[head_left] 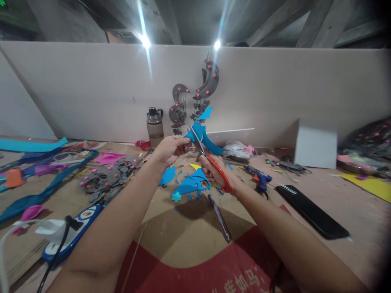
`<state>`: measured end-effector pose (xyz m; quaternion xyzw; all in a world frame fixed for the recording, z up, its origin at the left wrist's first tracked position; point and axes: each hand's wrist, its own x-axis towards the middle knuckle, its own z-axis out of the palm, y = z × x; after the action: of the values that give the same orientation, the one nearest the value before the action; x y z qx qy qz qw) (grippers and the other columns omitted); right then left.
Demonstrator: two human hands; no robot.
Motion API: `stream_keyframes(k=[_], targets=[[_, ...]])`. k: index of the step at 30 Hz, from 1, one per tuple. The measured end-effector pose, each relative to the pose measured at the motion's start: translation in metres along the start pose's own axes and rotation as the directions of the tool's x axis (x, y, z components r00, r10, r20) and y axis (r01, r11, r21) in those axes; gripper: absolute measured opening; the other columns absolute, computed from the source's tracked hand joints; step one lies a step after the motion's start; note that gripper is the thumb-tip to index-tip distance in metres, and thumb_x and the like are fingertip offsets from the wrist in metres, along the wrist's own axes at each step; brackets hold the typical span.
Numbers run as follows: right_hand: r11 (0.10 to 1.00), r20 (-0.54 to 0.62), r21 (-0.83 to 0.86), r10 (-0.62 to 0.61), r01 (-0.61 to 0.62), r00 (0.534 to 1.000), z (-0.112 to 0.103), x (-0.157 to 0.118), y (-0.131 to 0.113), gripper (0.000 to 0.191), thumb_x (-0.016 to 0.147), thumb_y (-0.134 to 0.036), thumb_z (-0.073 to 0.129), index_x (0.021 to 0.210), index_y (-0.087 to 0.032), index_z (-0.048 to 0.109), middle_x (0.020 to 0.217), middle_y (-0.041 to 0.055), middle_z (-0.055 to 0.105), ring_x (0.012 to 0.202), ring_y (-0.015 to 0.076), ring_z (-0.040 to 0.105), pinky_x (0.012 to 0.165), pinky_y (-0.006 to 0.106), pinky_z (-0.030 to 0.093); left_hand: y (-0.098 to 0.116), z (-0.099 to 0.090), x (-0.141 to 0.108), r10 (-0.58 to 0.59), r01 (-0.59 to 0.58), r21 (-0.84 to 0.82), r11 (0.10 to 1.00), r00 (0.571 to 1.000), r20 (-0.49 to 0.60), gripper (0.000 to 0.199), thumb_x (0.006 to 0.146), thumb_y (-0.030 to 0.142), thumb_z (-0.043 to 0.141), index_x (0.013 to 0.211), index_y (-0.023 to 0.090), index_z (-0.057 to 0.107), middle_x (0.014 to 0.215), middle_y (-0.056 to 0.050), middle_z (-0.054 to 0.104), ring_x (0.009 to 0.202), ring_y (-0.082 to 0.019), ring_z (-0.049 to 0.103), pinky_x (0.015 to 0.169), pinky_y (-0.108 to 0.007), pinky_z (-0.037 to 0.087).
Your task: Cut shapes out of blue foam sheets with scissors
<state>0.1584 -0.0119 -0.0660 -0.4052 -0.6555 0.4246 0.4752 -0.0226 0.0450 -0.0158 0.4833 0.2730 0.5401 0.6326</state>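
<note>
Between the fingertips of my left hand (173,149) is a piece of blue craft sheet (199,131), held up above the table. Its cut strips curve away to the upper right and lower right. My right hand (216,170) is closed on red-handled scissors (220,171). Their blades are parted and point up and left, overlapping the sheet close to my left fingertips. Whether they are biting into it I cannot tell. Blue offcuts (190,183) lie on the table below my hands, with a small light-blue flower shape (176,196) among them.
A bottle (155,128) stands by the white panel, near grey hanging crescents with pink dots (208,83). Right are a blue glue gun (259,178) and a black slab-like object (311,211). Left lie grey cutouts (105,177) and a power strip with cables (73,232).
</note>
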Motion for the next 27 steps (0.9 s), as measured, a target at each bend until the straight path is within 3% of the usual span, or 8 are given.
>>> stream_keyframes(k=[9, 27], targets=[[0.994, 0.096, -0.099, -0.025, 0.034, 0.995, -0.006, -0.004, -0.013, 0.041, 0.087, -0.062, 0.057, 0.085, -0.021, 0.053, 0.063, -0.0035, 0.044, 0.048, 0.0082, 0.037, 0.04, 0.02, 0.032, 0.006, -0.006, -0.001, -0.02, 0.016, 0.078, 0.997, 0.998, 0.053, 0.021, 0.061, 0.013, 0.081, 0.053, 0.012, 0.062, 0.054, -0.004, 0.057, 0.052, -0.01, 0.051, 0.054, -0.023, 0.041], [0.952, 0.192, -0.306, 0.029, 0.031, 0.981, -0.025, 0.003, -0.014, 0.042, 0.087, -0.061, 0.056, 0.087, -0.018, 0.053, 0.06, -0.0057, 0.042, 0.049, 0.0078, 0.037, 0.046, 0.022, 0.029, 0.015, -0.009, -0.004, -0.148, 0.146, 0.163, 0.976, 0.989, 0.002, 0.017, 0.062, 0.009, 0.079, 0.056, 0.009, 0.063, 0.055, -0.005, 0.06, 0.053, -0.008, 0.055, 0.055, -0.02, 0.043]])
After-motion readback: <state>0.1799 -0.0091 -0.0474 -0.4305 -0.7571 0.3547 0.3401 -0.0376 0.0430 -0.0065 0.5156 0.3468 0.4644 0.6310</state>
